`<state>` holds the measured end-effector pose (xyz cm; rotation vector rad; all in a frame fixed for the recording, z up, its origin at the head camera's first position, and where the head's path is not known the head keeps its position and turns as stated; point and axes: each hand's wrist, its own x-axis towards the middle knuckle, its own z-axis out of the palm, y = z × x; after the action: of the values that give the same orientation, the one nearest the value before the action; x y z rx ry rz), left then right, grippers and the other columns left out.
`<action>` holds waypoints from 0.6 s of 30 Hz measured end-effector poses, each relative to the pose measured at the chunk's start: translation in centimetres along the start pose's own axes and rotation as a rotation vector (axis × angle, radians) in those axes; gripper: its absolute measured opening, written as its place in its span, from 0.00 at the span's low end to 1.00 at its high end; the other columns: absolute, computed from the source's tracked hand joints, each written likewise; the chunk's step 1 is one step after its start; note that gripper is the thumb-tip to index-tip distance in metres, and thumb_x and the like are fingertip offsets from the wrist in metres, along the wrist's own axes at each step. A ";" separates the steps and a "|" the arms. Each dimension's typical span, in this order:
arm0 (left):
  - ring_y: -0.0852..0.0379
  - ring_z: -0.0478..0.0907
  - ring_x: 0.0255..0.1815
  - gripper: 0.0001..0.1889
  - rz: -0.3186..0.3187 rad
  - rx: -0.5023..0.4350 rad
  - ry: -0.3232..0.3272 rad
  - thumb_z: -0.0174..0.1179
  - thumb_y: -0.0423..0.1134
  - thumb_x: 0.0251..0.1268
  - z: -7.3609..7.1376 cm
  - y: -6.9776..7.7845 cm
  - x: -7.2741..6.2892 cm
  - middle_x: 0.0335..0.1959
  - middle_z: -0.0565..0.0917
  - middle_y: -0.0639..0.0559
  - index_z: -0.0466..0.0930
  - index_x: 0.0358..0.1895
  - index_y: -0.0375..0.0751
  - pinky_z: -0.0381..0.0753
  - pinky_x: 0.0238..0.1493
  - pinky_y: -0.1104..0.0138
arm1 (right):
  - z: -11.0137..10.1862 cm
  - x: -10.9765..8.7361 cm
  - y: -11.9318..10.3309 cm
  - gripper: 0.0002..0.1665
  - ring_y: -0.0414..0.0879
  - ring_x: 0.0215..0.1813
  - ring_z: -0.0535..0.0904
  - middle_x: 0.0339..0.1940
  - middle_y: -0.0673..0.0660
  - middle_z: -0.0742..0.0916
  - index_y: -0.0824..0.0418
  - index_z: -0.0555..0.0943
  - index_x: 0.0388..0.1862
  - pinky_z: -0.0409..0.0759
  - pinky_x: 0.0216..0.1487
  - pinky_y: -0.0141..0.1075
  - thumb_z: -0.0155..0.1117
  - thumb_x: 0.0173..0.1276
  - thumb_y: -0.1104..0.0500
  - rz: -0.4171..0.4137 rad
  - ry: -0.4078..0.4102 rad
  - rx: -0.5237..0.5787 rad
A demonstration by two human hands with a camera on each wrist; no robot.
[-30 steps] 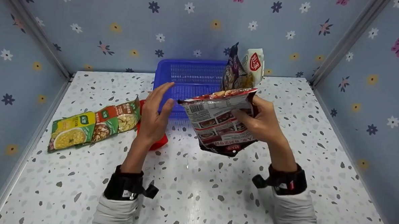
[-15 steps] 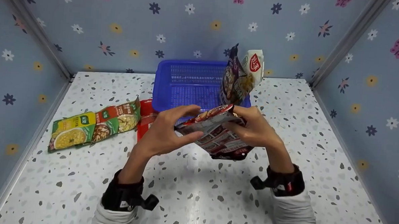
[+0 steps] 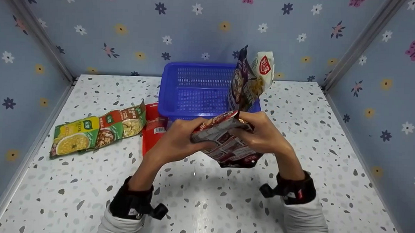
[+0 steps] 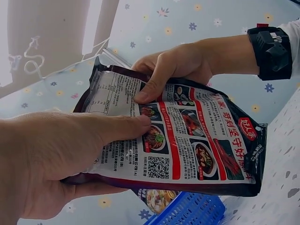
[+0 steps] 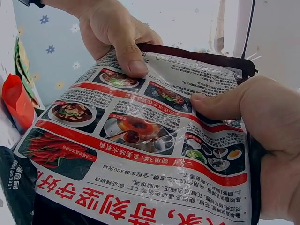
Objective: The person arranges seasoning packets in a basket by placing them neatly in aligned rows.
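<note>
Both hands hold a dark red and black seasoning packet (image 3: 227, 142) up in front of the blue basket (image 3: 168, 93). Its printed back, with food photos and a QR code, faces the person. My left hand (image 3: 176, 139) grips one side edge, thumb on the back face. On the opposite edge my right hand (image 3: 266, 135) does the same, its thumb pressing the printed face in the right wrist view. The fingers behind the packet are mostly hidden. In the basket's right end stand a dark purple packet (image 3: 240, 84) and a white packet with a red label (image 3: 264, 66).
Left of the basket, a red packet (image 3: 152, 138) lies on the speckled table (image 3: 196, 207). Beside it are a red and green packet (image 3: 121, 121) and a yellow and green packet (image 3: 75, 137), overlapping in a row. Flowered walls (image 3: 204, 32) enclose the back and sides.
My left hand has moved right from beside the basket and taken hold of the packet's left edge. The packet has tilted and come slightly lower, still in my right hand.
</note>
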<state>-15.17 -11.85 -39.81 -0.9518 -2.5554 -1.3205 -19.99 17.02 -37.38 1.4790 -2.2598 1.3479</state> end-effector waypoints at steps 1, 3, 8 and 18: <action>0.49 0.94 0.55 0.28 0.006 -0.001 0.005 0.82 0.42 0.69 0.0 0.0 0.0 0.60 0.95 0.45 0.85 0.70 0.40 0.94 0.56 0.52 | 0.0 0.0 0.0 0.20 0.46 0.41 0.90 0.50 0.61 0.97 0.64 0.90 0.63 0.88 0.48 0.30 0.73 0.74 0.73 -0.001 -0.001 0.003; 0.49 0.94 0.53 0.26 0.022 0.005 0.017 0.82 0.40 0.70 0.0 0.0 0.0 0.57 0.95 0.45 0.87 0.67 0.39 0.95 0.53 0.52 | 0.0 0.1 0.0 0.21 0.47 0.42 0.92 0.52 0.61 0.97 0.65 0.90 0.64 0.90 0.50 0.31 0.73 0.74 0.73 -0.001 -0.002 0.009; 0.49 0.94 0.48 0.21 0.053 0.010 0.048 0.82 0.37 0.69 0.1 -0.2 0.0 0.53 0.96 0.44 0.88 0.61 0.37 0.95 0.49 0.53 | 0.0 0.1 0.1 0.25 0.53 0.49 0.95 0.58 0.62 0.96 0.65 0.89 0.68 0.92 0.58 0.34 0.73 0.73 0.73 0.001 -0.018 0.016; 0.50 0.95 0.49 0.19 0.093 -0.048 0.089 0.82 0.35 0.68 0.0 -0.8 0.0 0.52 0.97 0.44 0.90 0.60 0.36 0.95 0.50 0.56 | -1.2 -0.4 -0.2 0.26 0.44 0.56 0.92 0.59 0.63 0.94 0.66 0.86 0.70 0.91 0.59 0.32 0.75 0.74 0.70 0.092 -0.071 0.045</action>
<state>-15.65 -12.18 -40.39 -0.9833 -2.3943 -1.3718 -20.05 18.14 -36.77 1.4764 -2.3845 1.4009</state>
